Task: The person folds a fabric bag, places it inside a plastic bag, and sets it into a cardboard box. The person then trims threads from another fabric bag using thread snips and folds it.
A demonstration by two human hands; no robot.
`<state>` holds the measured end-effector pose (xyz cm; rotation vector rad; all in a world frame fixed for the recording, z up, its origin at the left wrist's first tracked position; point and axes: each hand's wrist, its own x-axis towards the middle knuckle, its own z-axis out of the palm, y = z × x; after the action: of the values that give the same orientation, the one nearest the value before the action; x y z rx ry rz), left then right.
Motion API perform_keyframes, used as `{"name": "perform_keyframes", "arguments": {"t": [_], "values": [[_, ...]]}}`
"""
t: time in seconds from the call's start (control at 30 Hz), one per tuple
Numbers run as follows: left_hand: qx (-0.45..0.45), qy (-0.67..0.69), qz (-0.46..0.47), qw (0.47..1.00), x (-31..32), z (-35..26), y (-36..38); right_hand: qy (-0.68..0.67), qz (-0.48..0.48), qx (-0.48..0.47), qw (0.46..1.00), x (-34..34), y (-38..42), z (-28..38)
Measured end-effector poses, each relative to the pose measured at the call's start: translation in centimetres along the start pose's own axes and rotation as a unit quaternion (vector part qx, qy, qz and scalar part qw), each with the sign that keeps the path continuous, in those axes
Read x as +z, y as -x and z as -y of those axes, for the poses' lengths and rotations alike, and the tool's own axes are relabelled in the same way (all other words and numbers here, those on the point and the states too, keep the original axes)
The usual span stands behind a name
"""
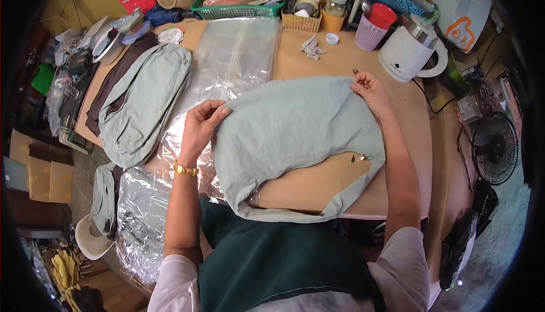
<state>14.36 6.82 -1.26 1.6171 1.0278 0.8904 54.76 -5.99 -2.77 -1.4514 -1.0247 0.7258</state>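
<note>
A grey-green fabric bag lies spread on the brown table, its curved strap toward my body. My left hand pinches the bag's upper left edge between thumb and fingers. At its upper right corner, my right hand is closed on the same fabric. A small dark mark and a metal piece show near the opening's right side. Clear plastic sheets lie to the left, partly under the bag. Farther left is another grey-green bag on dark brown fabric.
A white kettle, a pink cup and a crumpled scrap are at the back right. A green basket stands at the back. A black fan is far right; a cardboard box is far left.
</note>
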Motion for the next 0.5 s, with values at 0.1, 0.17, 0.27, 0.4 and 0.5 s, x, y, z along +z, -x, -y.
{"name": "perform_keyframes", "arguments": {"t": [0.1,0.17,0.27,0.4,0.5], "values": [[-0.061,0.07,0.073,0.993,-0.5,0.0,-0.4,0.015,-0.006,0.004,1.0,0.0,0.2,-0.8],[-0.073,0.049,0.068,0.994,-1.2,0.4,-0.8,0.033,0.014,0.018,0.999,-1.0,0.2,-2.2],[-0.018,0.034,0.067,0.997,-2.0,-0.6,-1.7,0.063,0.01,0.019,0.998,-1.6,0.1,-1.7],[0.167,0.001,0.023,0.986,-4.3,-9.1,-4.9,0.154,-0.076,-0.111,0.979,-5.0,-2.0,7.7],[0.354,0.004,-0.011,0.935,-6.4,-18.1,-4.3,0.113,-0.197,-0.316,0.921,-6.7,-0.7,18.6]]}}
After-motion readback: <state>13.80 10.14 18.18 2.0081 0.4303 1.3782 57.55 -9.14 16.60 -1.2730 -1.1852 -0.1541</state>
